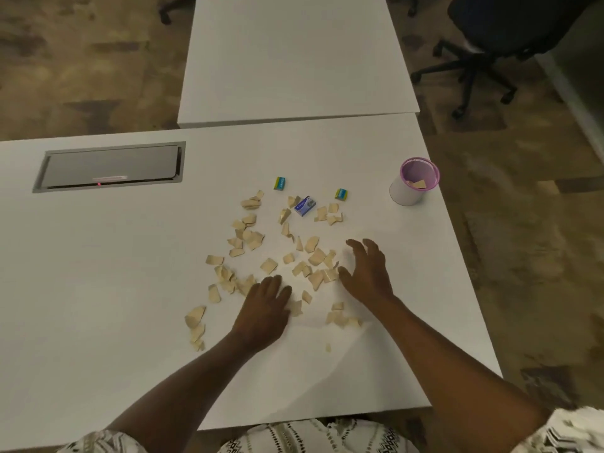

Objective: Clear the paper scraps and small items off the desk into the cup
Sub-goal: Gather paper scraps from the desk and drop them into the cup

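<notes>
Several beige paper scraps [250, 238] lie scattered over the middle of the white desk [114, 273]. A blue-and-white small box [305, 206] and two small green-and-blue boxes [279, 183] [341, 194] sit at the far side of the scraps. A white cup with a pink rim [413, 181] stands at the desk's right edge with a scrap inside. My left hand [264, 308] lies palm down among the near scraps, fingers bent. My right hand [367, 271] hovers with spread fingers right beside a cluster of scraps [318, 268].
A grey cable hatch [109, 166] is set into the desk at the far left. A second white desk [294, 60] adjoins at the back. A dark office chair [496, 44] stands on the floor at the far right. The desk's right edge runs close behind the cup.
</notes>
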The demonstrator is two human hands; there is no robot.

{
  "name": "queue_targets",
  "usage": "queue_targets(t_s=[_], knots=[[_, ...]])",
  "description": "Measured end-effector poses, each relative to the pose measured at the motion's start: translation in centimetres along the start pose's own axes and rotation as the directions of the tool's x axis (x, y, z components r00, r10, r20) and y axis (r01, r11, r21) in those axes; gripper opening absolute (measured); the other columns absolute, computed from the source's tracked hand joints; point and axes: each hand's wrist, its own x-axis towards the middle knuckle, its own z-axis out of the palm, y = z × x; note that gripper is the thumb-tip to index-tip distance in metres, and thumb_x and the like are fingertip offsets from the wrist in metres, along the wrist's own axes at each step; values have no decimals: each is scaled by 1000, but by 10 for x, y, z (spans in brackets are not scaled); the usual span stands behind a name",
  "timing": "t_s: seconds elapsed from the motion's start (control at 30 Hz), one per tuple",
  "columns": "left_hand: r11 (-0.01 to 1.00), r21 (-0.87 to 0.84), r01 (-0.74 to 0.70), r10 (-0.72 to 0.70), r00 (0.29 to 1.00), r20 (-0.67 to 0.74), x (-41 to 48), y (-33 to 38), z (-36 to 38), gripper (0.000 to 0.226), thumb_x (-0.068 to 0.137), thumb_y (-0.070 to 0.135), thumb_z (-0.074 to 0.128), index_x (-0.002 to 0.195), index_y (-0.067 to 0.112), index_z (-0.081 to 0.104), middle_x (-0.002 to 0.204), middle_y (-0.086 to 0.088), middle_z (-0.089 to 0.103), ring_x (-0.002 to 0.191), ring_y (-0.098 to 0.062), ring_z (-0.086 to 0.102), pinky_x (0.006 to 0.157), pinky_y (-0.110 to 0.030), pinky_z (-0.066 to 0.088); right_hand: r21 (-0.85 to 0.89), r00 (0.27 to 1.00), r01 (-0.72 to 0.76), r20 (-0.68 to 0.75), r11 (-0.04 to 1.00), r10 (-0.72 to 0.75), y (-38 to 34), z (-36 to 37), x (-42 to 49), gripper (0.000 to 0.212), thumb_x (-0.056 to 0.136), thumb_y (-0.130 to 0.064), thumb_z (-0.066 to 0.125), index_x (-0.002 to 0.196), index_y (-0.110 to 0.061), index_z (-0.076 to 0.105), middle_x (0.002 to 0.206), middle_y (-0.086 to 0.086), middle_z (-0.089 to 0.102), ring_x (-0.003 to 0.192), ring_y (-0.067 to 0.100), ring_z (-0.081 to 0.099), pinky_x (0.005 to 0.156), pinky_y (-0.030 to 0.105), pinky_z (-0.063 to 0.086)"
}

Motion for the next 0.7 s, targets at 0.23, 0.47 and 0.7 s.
queue_targets(t_s=[0.23, 0.47, 0.7], knots=[[843, -111, 527, -497, 841, 216, -7, -28, 8, 91, 88, 59, 51, 158, 23, 6, 166, -19, -6, 152, -44, -1, 119, -62, 20, -173, 942, 85, 336, 981, -22, -11, 33, 14, 91, 85, -50, 64, 154, -37, 7, 165, 9, -3, 150, 42, 1, 116, 50, 27], [889, -148, 433, -378, 877, 296, -16, -26, 12, 86, 86, 33, 56, 159, 23, 11, 167, -13, -4, 153, -39, 2, 114, -49, 39, -343, 888, 324, 430, 882, -160, -40, 64, -7, 86, 88, -40, 62, 155, -33, 8, 165, 8, -5, 151, 40, -2, 105, 51, 41], [979, -87, 186, -169, 970, 174, -24, -22, 7, 69, 91, 4, 54, 155, 13, 29, 163, -23, 16, 146, -43, 28, 104, -45, 46, -352, 891, 386, 382, 853, -245, -44, 73, -31, 46, 102, -16, 37, 148, -22, 33, 159, 10, 19, 144, 34, 24, 97, 46, 49]])
